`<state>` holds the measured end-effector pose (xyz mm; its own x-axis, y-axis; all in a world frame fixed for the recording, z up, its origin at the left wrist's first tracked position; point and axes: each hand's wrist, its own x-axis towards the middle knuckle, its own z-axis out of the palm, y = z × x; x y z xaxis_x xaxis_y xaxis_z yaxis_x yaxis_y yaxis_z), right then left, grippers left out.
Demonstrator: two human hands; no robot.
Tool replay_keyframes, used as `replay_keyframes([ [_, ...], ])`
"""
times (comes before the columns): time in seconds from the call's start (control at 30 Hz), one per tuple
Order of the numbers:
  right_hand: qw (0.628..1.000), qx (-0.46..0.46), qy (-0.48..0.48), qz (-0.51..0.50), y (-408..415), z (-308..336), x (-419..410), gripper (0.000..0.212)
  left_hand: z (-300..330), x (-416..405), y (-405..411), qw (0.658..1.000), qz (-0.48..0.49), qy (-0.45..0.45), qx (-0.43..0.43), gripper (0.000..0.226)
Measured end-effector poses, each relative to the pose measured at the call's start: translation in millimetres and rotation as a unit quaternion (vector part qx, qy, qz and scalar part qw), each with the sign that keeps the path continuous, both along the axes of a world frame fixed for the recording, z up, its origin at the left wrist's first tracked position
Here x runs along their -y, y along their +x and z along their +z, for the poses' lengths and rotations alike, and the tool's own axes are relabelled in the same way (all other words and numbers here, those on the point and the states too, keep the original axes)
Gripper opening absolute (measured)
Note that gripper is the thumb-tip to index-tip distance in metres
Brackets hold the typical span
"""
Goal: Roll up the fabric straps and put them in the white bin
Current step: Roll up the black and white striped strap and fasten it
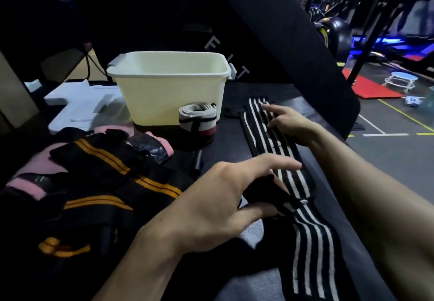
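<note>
A long black strap with white stripes (277, 150) lies stretched out flat on the dark table, running from near me to beside the white bin (169, 84). My right hand (288, 122) presses its far end flat with straight fingers. My left hand (225, 199) hovers over the strap's middle, fingers spread, thumb touching a black folded flap there. A rolled grey strap with red and black bands (198, 120) stands on the table against the bin's front. The bin looks empty from this angle.
A heap of black straps with orange stripes (110, 183) and pink-and-black straps (35, 178) lies at the left. White foam pieces (79, 103) sit behind them. A slanted black padded beam (293, 42) rises at the right; gym floor lies beyond.
</note>
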<state>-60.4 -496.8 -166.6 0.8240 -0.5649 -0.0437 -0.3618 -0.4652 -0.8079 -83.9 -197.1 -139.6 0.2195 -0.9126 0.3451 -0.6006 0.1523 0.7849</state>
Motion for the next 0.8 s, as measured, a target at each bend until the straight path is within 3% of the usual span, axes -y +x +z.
replay_keyframes([
  [0.23,0.984,-0.052,-0.168,0.04,-10.0,9.9,2.5,0.06,3.9,-1.0,-10.5,0.994,-0.006,-0.056,-0.094,0.034],
  [0.37,0.982,-0.03,-0.179,0.059,-46.1,25.7,-15.2,0.044,5.0,0.1,-18.9,0.991,0.023,-0.101,-0.088,0.019],
  [0.47,0.991,0.067,-0.085,0.083,-101.1,42.1,-57.1,0.024,0.4,2.9,-27.9,0.988,0.056,-0.115,-0.088,0.017],
  [0.57,0.986,0.135,0.001,0.098,-159.6,47.2,-102.7,0.041,-9.0,6.5,-37.7,0.986,0.085,-0.117,-0.085,0.016],
  [0.73,0.975,0.199,-0.019,0.099,-224.9,13.9,-139.8,0.073,-16.8,0.6,-60.4,0.99,0.085,-0.096,-0.06,0.009],
  [0.8,0.97,0.221,-0.042,0.093,-240.0,-0.3,-149.9,0.066,-19.6,-3.7,-69.3,0.992,0.074,-0.083,-0.057,0.009],
])
